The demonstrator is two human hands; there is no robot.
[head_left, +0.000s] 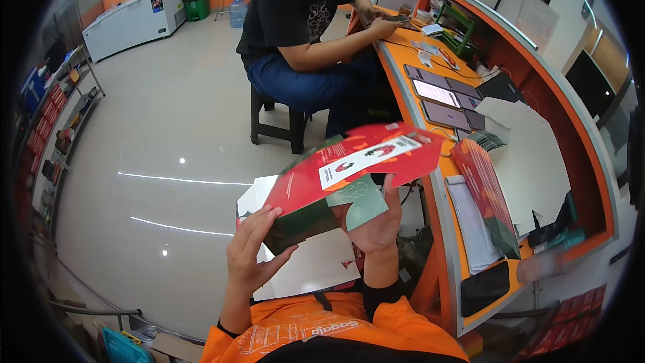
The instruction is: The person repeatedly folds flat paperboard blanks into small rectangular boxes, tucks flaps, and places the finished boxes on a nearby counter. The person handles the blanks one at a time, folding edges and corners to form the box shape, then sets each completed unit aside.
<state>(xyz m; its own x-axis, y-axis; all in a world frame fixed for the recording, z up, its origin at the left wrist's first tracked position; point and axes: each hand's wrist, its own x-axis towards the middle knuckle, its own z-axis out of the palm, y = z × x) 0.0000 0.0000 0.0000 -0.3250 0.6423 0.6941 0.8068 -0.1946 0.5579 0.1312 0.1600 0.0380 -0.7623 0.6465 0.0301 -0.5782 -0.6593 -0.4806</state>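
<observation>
I hold a red and dark green cardboard box (349, 171), part folded with its flaps open, in front of my chest. My left hand (252, 249) grips its lower left corner, fingers on the green side. Under the middle of the box, my right hand (376, 225) grips it beside a pale green flap. A white sheet (302, 269) lies below the box on my lap.
An orange curved counter (430, 94) runs along my right, carrying a stack of flat red box blanks (487, 191), white sheets, and several phones (443, 97). A person in a black shirt (295, 20) sits on a stool ahead. A white chest freezer (134, 20) stands far left.
</observation>
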